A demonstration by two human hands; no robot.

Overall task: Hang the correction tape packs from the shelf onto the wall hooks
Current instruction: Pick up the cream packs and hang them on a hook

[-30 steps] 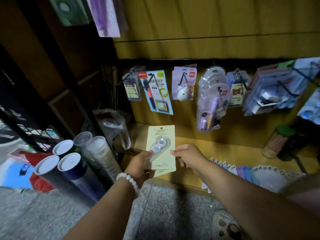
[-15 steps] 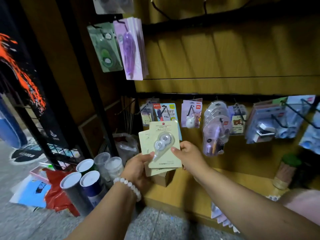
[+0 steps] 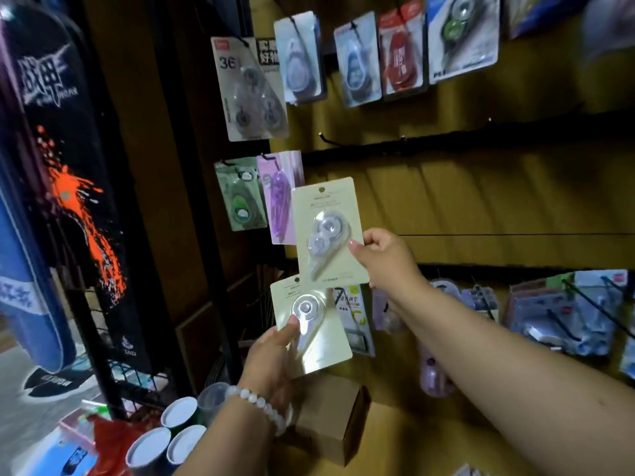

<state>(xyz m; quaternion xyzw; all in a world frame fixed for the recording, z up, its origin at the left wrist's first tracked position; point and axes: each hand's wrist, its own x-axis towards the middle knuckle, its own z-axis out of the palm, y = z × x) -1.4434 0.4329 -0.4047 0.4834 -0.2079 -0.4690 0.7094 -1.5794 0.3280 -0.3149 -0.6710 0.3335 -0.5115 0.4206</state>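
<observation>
Right hand point(image 3: 381, 255) pinches upper pack point(image 3: 328, 231) by its edge, left hand point(image 3: 275, 359) grips lower pack point(image 3: 309, 328); both look light, stiff card, best held clear of the top hole.

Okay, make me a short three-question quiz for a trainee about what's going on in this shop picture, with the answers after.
1. True or false: the right hand holds a cream correction tape pack raised in front of the wall.
2. What does the left hand hold?
   A. a paper cup
   B. a second cream pack
   C. nothing
3. Fill in: a bare black ____ sticks out of the wall above the raised pack.

Key: 1 true; 2 B; 3 hook.
</observation>
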